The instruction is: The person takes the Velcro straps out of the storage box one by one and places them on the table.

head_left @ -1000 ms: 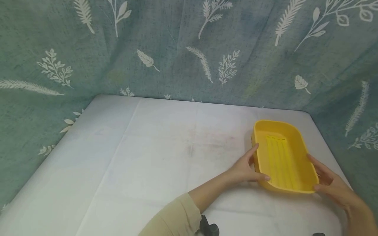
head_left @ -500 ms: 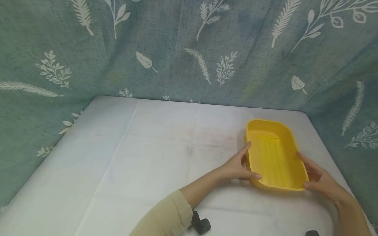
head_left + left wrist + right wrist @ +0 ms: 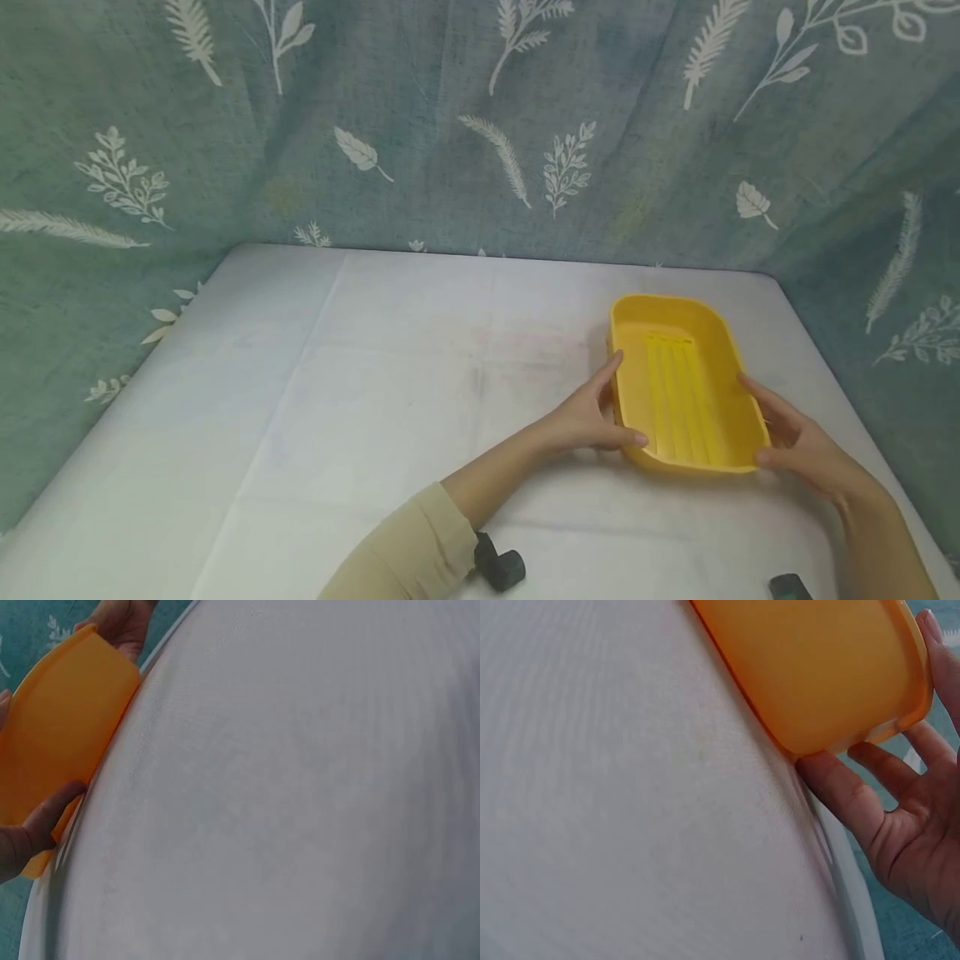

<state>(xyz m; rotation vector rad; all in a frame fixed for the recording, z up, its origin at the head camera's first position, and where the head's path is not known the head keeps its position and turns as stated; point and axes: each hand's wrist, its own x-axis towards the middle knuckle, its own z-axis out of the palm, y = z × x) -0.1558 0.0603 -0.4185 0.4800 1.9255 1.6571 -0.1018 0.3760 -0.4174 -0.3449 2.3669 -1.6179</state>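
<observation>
A shallow yellow plastic basket (image 3: 671,400), with slots in its floor, sits toward the right side of the white table. My left hand (image 3: 585,421) grips its near left corner, a fingertip and the thumb showing at the rim. On the opposite side my right hand (image 3: 813,458) holds the near right edge. The left wrist view shows the basket's outer wall (image 3: 71,712) low over the table, between both hands. In the right wrist view, fingers (image 3: 844,791) support the lower edge of the wall. Nothing lies inside the basket.
A white cloth covers the table (image 3: 360,400), with faint stains near its middle. Green leaf-patterned fabric (image 3: 420,125) hangs behind and at both sides. A black object (image 3: 502,568) shows by the left sleeve, another black object (image 3: 790,587) at the bottom right.
Both hands have shifted the basket leftward across the table, and slightly away in the head view. Their hold looks the same throughout. The head view itself has moved a little.
</observation>
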